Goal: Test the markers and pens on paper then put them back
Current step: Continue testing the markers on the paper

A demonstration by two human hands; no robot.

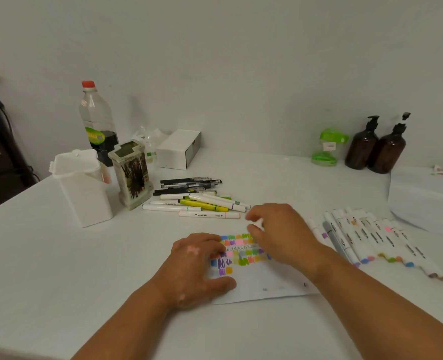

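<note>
The white counter point(59, 268) carries everything. On it, in front of the person, lies the paper point(267, 281), its far half filled with small colour swatches and one scribbled line, the near half mostly bare. To the right is a row of white markers point(371, 237) side by side; behind the sheet is a loose pile of markers and black pens point(202, 201), just beside two holders point(85, 188).

The left hand point(197, 266) lies flat on the sheet's left edge, its grip released, fingers spread and pressing. The right hand point(280, 235) hovers over the swatches with curled fingers. It is blurred, so I cannot tell whether its grip has a marker.

Testing looks well along. To do the next swatch well, keep the left palm pinning the sheet, use the bare near half, and sort each tested marker away from untested ones.
</note>
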